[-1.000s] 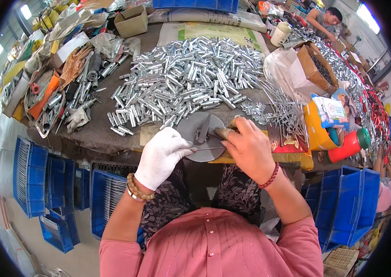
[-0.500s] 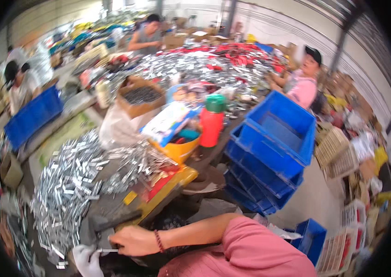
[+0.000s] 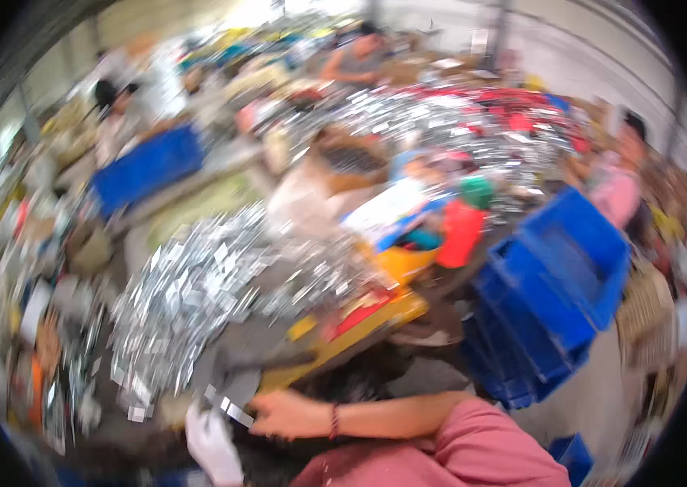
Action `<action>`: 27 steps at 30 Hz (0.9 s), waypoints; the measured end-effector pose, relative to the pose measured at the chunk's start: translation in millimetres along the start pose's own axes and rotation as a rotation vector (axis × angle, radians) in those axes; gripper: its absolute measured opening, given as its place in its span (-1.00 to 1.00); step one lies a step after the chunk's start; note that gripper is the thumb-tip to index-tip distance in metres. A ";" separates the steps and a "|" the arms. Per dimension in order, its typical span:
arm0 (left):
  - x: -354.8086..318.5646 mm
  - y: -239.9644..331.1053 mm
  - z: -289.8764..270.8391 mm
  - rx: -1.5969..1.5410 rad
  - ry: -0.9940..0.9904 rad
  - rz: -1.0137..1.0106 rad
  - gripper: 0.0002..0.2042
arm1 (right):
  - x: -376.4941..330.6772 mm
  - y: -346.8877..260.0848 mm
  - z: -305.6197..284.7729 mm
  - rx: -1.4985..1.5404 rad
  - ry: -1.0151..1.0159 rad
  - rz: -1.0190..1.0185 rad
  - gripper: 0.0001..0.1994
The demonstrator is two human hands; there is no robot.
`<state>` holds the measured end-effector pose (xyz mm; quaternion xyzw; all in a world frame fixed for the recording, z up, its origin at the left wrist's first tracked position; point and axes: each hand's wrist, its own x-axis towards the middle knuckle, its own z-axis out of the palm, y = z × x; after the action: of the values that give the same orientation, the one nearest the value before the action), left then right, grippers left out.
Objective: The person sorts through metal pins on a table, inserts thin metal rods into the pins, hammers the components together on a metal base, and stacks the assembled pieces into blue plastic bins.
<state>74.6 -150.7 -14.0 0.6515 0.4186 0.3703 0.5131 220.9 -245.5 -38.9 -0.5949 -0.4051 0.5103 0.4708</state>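
My right hand (image 3: pixel 291 414), bare with a dark red beaded bracelet (image 3: pixel 334 421), is closed on one end of a flat silver metal strip (image 3: pixel 238 414). The strip's bright surface is smeared by motion, so its exact kind is unclear. My left hand (image 3: pixel 215 448), in a white glove, is just left of the strip at the bench's near edge; its fingers are blurred, and whether they grip anything cannot be made out. Beyond both hands, a large heap of similar silver metal pieces (image 3: pixel 197 284) covers the left of the bench. A yellow scrap (image 3: pixel 302 328) lies nearer the middle.
Stacked blue crates (image 3: pixel 538 325) stand at right. Behind the heap are a red flask with a green lid (image 3: pixel 461 231), a yellow container (image 3: pixel 408 264) and a cardboard box (image 3: pixel 347 158) of dark small parts. Several people work around, one beside a blue crate (image 3: pixel 149 169).
My view has swung left, so the scene sits farther right and is blurred. Both hands stay close together at the near edge; the strip now shows a broader bright face.
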 end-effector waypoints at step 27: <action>-66.8 -86.4 -126.8 -0.166 0.438 -0.180 -0.43 | -4.3 -25.9 10.5 -0.172 0.084 -0.145 -0.52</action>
<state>-80.4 -156.4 -76.7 0.4714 0.5443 0.4888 0.4926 209.8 -242.1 -13.1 -0.6231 -0.4691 0.4128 0.4704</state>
